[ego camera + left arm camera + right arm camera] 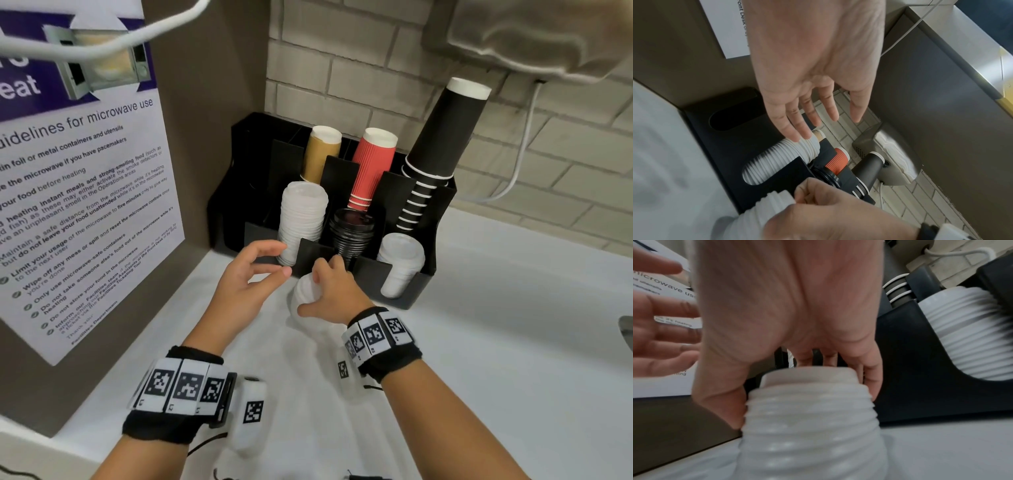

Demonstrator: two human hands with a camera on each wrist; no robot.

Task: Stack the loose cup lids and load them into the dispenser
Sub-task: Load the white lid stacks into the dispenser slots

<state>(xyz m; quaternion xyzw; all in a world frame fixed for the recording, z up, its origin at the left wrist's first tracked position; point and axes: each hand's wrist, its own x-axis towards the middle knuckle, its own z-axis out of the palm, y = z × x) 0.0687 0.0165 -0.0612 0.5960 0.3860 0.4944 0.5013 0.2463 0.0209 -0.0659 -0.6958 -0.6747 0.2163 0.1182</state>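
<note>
My right hand grips a stack of white cup lids just in front of the black dispenser, with fingers curled over the stack's top. The same stack shows low in the left wrist view. My left hand hovers open beside it, fingers spread and holding nothing, close to the tall white lid column in the dispenser's left front slot. The fingertips lie at that column's top. Black lids fill the middle slot and white lids the right one.
Behind the lids stand a tan cup stack, a red ribbed stack and a tall black stack. A microwave notice covers the brown panel on the left. White counter spreads to the right; a cable hangs on the brick wall.
</note>
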